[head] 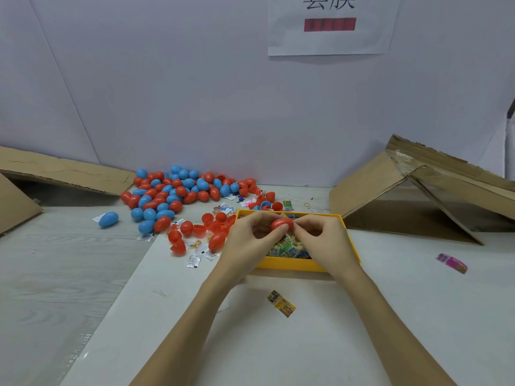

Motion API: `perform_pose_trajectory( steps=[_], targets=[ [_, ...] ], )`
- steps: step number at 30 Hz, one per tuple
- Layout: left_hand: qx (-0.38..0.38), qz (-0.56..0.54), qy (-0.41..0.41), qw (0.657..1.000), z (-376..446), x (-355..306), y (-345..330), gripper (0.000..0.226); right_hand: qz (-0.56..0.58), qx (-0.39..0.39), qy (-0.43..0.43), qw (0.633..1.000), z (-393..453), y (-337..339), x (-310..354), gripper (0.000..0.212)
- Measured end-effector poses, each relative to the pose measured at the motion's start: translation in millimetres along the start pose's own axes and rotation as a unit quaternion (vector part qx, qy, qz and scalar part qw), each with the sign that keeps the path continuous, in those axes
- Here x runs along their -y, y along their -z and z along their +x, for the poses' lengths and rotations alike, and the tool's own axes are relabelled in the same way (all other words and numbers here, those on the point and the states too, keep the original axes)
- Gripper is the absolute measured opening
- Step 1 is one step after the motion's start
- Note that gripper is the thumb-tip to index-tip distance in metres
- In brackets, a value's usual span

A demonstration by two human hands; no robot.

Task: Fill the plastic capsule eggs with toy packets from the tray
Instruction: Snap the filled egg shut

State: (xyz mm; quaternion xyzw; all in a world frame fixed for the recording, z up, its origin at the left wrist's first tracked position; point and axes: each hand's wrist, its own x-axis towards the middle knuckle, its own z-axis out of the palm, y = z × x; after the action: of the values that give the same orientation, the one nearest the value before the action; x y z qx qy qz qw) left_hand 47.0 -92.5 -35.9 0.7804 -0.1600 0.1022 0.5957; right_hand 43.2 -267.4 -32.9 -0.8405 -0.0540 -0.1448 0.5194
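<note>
Overhead, both hands pinching red egg (282, 224)

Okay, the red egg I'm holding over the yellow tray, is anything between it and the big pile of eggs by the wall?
Yes. Both hands, left and right, hold the red egg above the yellow tray. Toward the egg pile, the tray's far rim, loose red egg halves and small packets lie on the table.

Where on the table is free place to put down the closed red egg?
Bare tabletop lies between the yellow tray and the near edge, around the lone yellow packet, and right of the tray toward the pink packet. Left of the tray, loose red halves and packets crowd the surface.
</note>
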Motion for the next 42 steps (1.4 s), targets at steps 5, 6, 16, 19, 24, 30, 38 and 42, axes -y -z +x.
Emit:
perform_pose_trajectory(
  steps=[5,6,16,19,24,30,38,42],
  targets=[
    [0.025,-0.008,0.001,1.0,1,0,4,0.022,0.111,0.042,-0.056,0.991,3,5,-2,0.01],
    [0.033,-0.01,-0.001,0.999,0,-1,4,0.022,0.114,0.047,-0.058,0.991,4,6,-2,0.011],
    [0.02,-0.004,-0.023,1.0,-1,1,1,0.029,0.178,-0.008,-0.081,0.981,3,6,-3,0.006],
    [-0.002,0.005,-0.023,1.0,1,5,2,0.031,0.185,-0.013,-0.085,0.979,2,5,-1,0.012],
    [-0.018,0.008,-0.024,1.0,2,8,2,0.029,0.161,-0.001,-0.08,0.984,1,3,0,0.018],
    [-0.024,-0.01,-0.028,0.999,2,8,2,0.037,0.15,0.008,-0.074,0.986,-1,2,1,0.016],
    [-0.021,-0.007,-0.018,1.0,2,8,2,0.034,0.13,0.005,-0.039,0.991,-1,2,2,0.01],
    [-0.034,-0.038,-0.004,0.999,3,7,2,0.036,0.154,-0.002,-0.037,0.987,0,3,2,0.014]
  ],
)
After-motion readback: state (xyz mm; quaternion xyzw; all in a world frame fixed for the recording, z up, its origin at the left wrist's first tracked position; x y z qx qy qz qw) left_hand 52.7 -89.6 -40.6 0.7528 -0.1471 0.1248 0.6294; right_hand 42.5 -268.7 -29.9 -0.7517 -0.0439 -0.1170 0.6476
